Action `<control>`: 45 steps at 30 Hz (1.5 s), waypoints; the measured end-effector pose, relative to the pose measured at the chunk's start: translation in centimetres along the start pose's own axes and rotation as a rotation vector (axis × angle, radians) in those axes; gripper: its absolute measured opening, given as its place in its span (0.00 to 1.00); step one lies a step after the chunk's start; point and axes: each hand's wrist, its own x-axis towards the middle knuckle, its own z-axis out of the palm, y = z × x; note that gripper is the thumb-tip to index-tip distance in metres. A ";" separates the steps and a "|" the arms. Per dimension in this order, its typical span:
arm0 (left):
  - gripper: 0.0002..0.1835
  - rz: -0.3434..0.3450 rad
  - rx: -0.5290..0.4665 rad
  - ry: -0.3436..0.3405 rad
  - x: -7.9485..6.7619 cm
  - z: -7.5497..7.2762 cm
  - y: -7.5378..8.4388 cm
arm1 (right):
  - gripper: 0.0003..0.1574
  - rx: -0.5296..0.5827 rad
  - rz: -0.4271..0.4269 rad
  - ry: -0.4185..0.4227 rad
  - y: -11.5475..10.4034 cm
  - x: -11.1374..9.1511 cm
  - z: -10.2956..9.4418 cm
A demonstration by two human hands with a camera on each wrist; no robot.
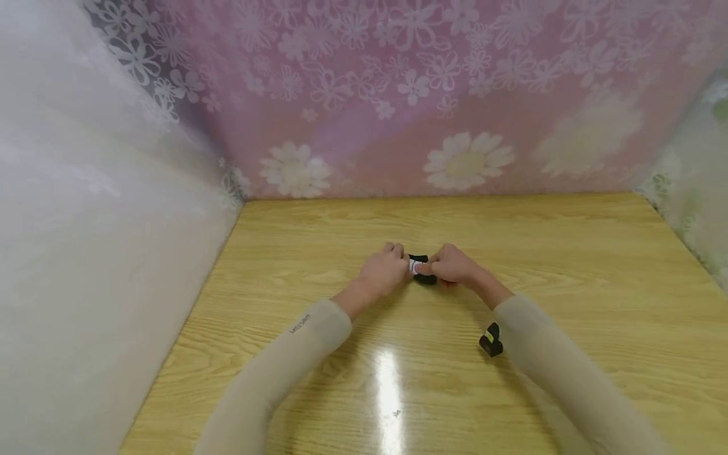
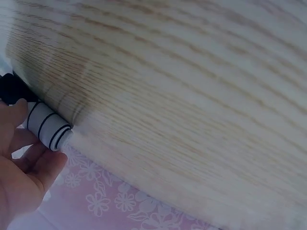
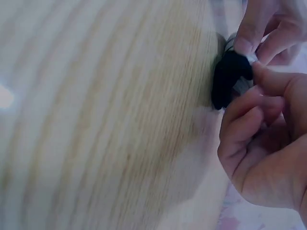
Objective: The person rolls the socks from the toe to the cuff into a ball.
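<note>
A rolled sock bundle (image 1: 425,279), black with a white, black-striped part, lies between both hands over the wooden table. My left hand (image 1: 385,270) grips its striped end; in the left wrist view, the thumb and fingers of that hand (image 2: 29,177) curl about the white striped roll (image 2: 45,123). From the other side, my right hand (image 1: 453,264) pinches the bundle, its thumb over the white part. The right wrist view has the right hand's (image 3: 268,148) thumb and curled fingers at the black cloth (image 3: 227,79), partly hiding it.
A second small black roll with a yellow band (image 1: 490,341) lies beside the right forearm. The wood-grain table (image 1: 284,253) meets a pink flowered wall (image 1: 364,145) at the back and a pale wall (image 1: 114,240) on the left.
</note>
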 end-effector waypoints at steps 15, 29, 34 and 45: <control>0.15 0.016 0.014 -0.027 0.1 0.6 0.2 | 0.16 -1.199 -0.554 0.303 -0.3 -2.7 3.2; 0.12 0.049 -0.164 -0.009 0.1 0.7 -0.7 | 0.08 -0.805 -0.484 0.129 0.1 -1.6 2.0; 0.10 0.072 -0.267 -0.001 0.2 0.5 -1.5 | 0.06 -0.649 -0.485 0.131 0.1 -1.6 2.0; 0.15 0.155 -0.189 0.038 0.5 0.7 -2.5 | 0.19 -0.378 -0.336 0.054 -0.2 -0.8 2.1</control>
